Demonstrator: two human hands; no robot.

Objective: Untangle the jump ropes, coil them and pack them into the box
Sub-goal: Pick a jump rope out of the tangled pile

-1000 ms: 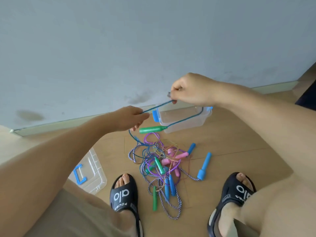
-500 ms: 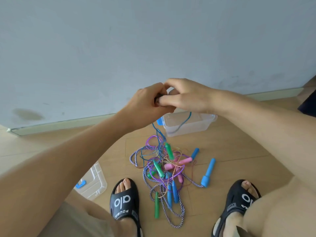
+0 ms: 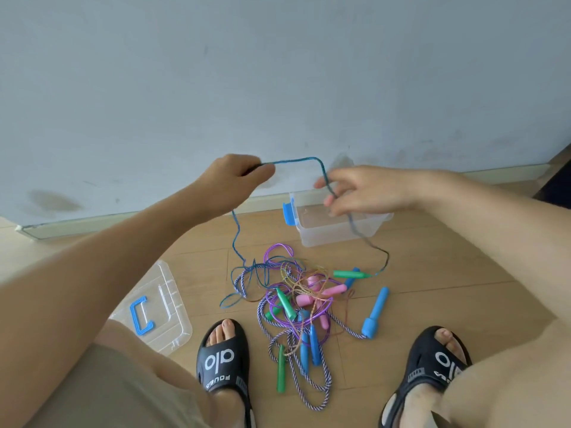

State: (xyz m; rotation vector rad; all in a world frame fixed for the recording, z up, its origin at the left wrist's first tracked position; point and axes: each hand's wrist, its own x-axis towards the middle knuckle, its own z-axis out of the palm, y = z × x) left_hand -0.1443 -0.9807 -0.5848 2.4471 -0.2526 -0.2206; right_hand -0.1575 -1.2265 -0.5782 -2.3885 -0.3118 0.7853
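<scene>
My left hand (image 3: 235, 180) grips a thin blue rope (image 3: 296, 160) and holds it up in front of the wall. The rope arcs right to my right hand (image 3: 364, 189), whose fingers are spread and loosely hooked by it. From there it falls to a green handle (image 3: 350, 274) lying on the floor. Its other length drops from my left hand into a tangled pile of ropes (image 3: 296, 304) with pink, green and blue handles between my feet. A clear plastic box (image 3: 336, 227) with a blue latch stands by the wall, under my right hand.
The box's clear lid (image 3: 167, 307) with a blue handle lies on the wooden floor at the left. My feet in black slides (image 3: 222, 356) flank the pile. A loose blue handle (image 3: 375, 313) lies to the right. The grey wall rises just behind the box.
My hands were together pinching the rope half a second ago; now they have parted, the left keeping its grip and the right opening. The green handle has dropped onto the floor.
</scene>
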